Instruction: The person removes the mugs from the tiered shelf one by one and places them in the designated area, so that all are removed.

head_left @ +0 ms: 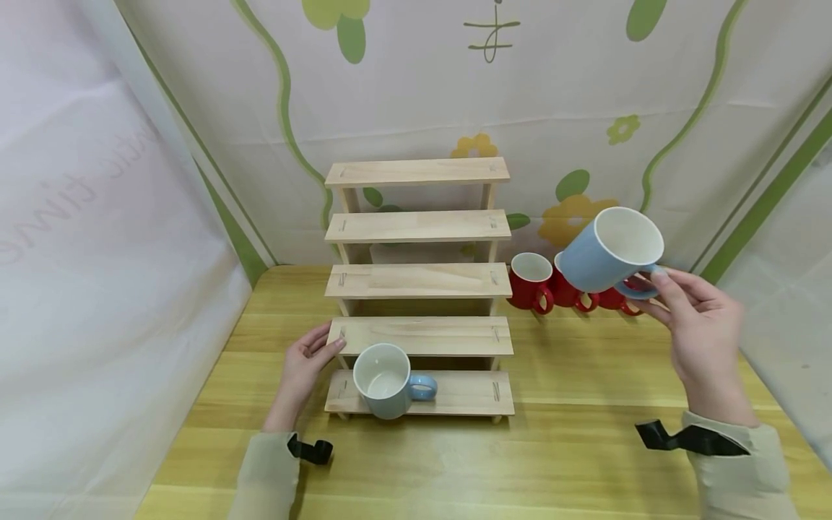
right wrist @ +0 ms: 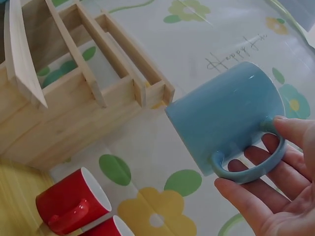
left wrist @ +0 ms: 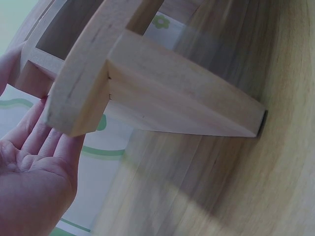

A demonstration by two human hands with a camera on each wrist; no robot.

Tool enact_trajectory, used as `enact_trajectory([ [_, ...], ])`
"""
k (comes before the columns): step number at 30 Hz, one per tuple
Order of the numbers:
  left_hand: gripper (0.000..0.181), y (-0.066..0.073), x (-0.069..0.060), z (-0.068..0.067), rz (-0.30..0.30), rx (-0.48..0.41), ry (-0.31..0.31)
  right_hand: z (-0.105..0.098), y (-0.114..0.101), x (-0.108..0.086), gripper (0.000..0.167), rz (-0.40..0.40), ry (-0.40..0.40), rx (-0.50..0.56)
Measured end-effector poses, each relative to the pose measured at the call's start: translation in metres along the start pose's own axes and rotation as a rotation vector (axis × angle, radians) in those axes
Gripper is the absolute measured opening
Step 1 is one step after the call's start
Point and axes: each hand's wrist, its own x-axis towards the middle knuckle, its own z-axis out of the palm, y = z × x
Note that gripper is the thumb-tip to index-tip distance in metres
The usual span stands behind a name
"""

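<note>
Item one, a blue mug [head_left: 588, 256]: raised above the table [head_left: 559, 462], tipped, just to the left of your right hand [head_left: 707, 336], which pinches its handle [right wrist: 248, 174] between thumb and fingers. Handling, as judged: glazed ceramic by its look, rigid, moderately heavy for its size, smooth and inclined to slip at the wall, liable to chip if knocked; the handle is your sound hold, with the body's weight hanging off to one side of your fingers. Item two, a second blue mug [head_left: 382, 402]: upright on the lowest step [head_left: 464, 396], to the right of your left hand [head_left: 304, 368] and nearer to you, apart from it, its handle pointing rightward; presumably the same in weight and brittleness. Item three, a stepped wooden rack [head_left: 416, 282]: light, stiff timber by appearance, best held at a board end; your left hand grips it so, thumb on top of the second-lowest step [head_left: 442, 337]. Item four, three red mugs [head_left: 525, 291]: in a row, beyond and left of your right hand, partly behind the raised mug.
</note>
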Motion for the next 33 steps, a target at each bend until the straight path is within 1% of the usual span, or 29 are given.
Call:
enact_trajectory([
  [7,0.054,-0.001,0.000,0.000,0.000,0.004,0.003,-0.012,0.006,-0.001,0.026,0.072,0.044,-0.071],
  [10,0.055,-0.001,0.001,0.000,0.000,0.009,0.003,-0.016,0.012,-0.001,0.025,0.084,0.058,-0.084],
  [16,0.055,-0.003,0.002,0.000,-0.005,-0.001,0.007,-0.027,0.030,-0.006,0.021,0.111,0.072,-0.088],
  [24,0.054,-0.003,0.003,-0.001,-0.007,0.003,0.009,-0.043,0.056,-0.013,0.020,0.190,0.098,-0.156],
  [33,0.054,-0.001,0.001,0.000,-0.003,0.008,0.000,-0.057,0.084,-0.022,0.029,0.268,0.105,-0.232],
])
